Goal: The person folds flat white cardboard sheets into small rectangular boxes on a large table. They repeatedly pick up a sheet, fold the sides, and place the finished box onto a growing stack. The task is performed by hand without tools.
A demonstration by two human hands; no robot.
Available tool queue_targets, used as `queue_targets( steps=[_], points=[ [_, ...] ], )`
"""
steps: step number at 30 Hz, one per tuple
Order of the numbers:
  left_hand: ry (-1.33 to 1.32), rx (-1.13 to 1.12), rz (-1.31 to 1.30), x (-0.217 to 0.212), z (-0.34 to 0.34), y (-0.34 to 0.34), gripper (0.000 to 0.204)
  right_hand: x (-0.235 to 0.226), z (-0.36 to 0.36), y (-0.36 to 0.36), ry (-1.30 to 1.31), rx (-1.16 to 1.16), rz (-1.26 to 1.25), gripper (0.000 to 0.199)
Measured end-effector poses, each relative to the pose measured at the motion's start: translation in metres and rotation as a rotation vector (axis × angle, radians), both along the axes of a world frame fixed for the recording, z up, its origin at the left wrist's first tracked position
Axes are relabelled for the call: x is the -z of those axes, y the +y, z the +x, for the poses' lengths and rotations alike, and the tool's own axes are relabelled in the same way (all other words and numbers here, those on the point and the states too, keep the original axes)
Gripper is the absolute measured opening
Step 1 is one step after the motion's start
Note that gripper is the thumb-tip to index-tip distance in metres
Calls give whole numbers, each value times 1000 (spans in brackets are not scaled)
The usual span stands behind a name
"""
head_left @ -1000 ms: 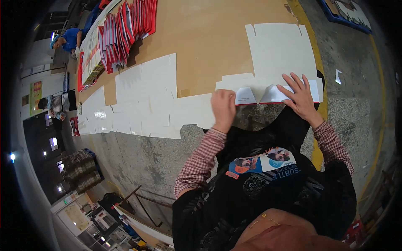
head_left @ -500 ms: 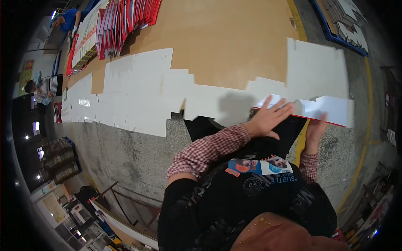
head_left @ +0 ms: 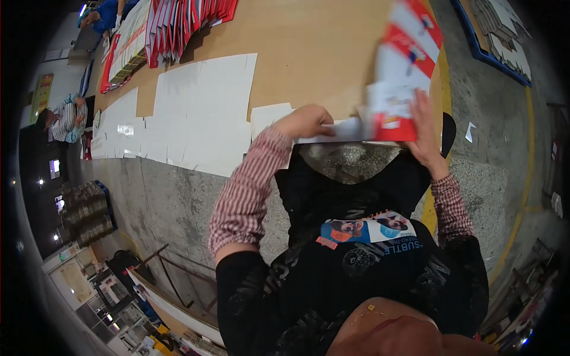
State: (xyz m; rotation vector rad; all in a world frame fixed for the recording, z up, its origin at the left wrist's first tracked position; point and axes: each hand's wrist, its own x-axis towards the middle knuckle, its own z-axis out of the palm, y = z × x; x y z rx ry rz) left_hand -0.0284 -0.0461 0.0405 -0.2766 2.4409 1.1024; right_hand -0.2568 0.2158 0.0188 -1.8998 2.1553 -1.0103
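A cardboard box blank (head_left: 409,71) stands partly folded up in front of me, its red and white printed side showing; motion blurs it. My left hand (head_left: 306,121) is closed at the blank's left end, its fingers curled on a pale flap (head_left: 347,129). Against the printed panel lies my right hand (head_left: 424,133), fingers stretched upward along its right side. Left of my left hand, flat white cardboard blanks (head_left: 208,113) are spread over the brown tabletop (head_left: 309,53).
Folded red and white boxes (head_left: 184,26) stand in a row at the far left. A person in blue (head_left: 107,15) and one in stripes (head_left: 68,118) are beyond. A blue pallet (head_left: 493,47) with stacked cardboard stands at far right. A white scrap (head_left: 469,132) lies on the floor.
The blank has been raised, turning its printed side into view. My left hand has moved left and curled onto a flap; my right hand has moved up and left onto the printed panel.
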Motion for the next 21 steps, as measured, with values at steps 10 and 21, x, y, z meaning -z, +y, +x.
queue_targets(
  steps=[10,21],
  points=[
    [308,-757,-196,38,86,22,28,26,7,-17,33,-144,162,50],
    [499,8,-644,17,172,69,69,5,62,-88,30,-658,188,62]
  ],
)
